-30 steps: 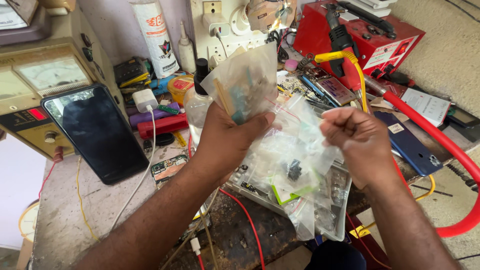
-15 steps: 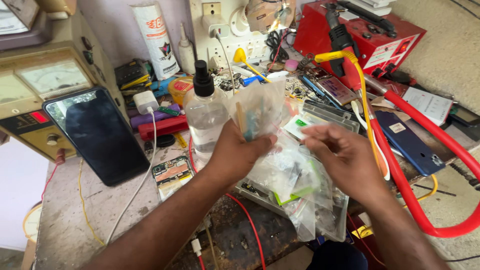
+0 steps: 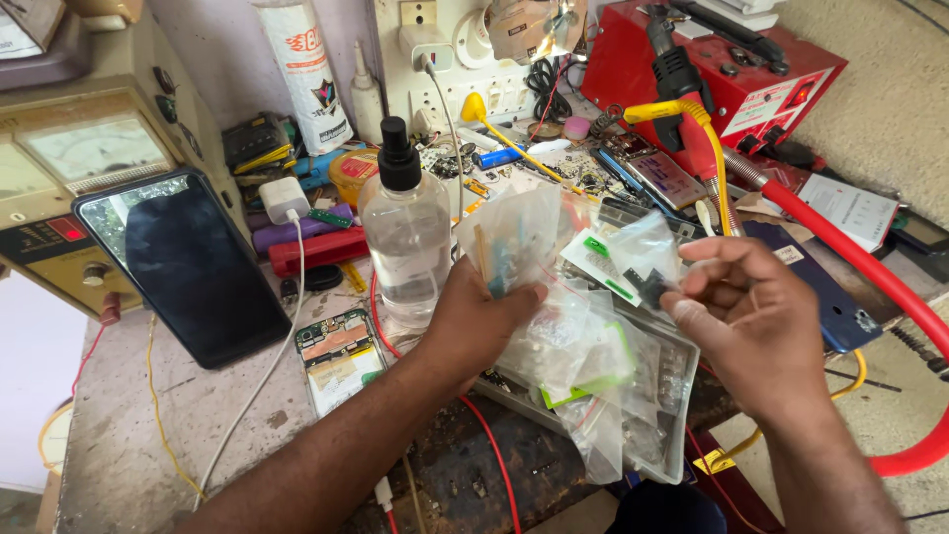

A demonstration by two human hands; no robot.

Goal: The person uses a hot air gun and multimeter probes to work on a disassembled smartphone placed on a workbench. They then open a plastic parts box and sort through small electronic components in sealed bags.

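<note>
Hands (image 3: 751,316) gripping clear parts bags (image 3: 519,242), cluttered workbench (image 3: 129,435)

Bottle (image 3: 403,232) just behind left hand (image 3: 484,316); phone (image 3: 198,267) far left of it; small bags (image 3: 583,346) between it and right hand (image 3: 756,316).

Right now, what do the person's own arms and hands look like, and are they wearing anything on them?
Both forearms are bare as far as the picture shows: no sleeves in view, no gloves, no watch or bracelet. The left hand and the right hand show no rings that I can see. No cables or markings on them.
</note>
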